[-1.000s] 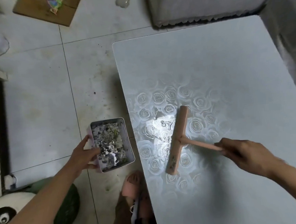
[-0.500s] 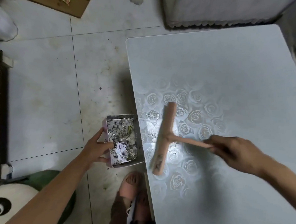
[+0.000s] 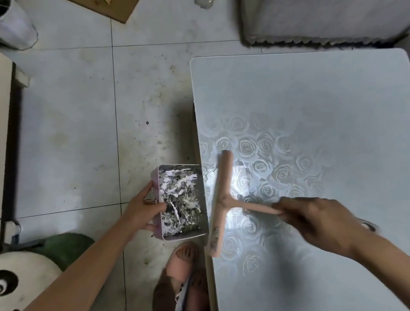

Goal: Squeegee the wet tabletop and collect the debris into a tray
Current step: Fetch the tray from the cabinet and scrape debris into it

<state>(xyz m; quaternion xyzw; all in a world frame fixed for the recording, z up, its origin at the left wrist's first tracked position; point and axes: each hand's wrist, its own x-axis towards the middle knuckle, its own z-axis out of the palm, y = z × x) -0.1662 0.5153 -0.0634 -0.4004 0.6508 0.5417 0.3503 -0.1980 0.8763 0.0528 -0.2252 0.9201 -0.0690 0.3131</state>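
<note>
Right hand (image 3: 322, 222) has the squeegee (image 3: 220, 202) handle in its grip, blade near the worktop (image 3: 316, 99) edge. Left hand (image 3: 142, 208) holds the debris-filled tray (image 3: 184, 234) right against that edge.

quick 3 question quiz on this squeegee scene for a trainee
1. True or false: the right hand holds the squeegee by its handle.
2. Relative to the tabletop, where does the left hand hold the tray? A on it; B beside its edge; C far behind it.
3. Fill in: the tray contains grey-white ____.
Key: 1 true; 2 B; 3 debris.
</note>
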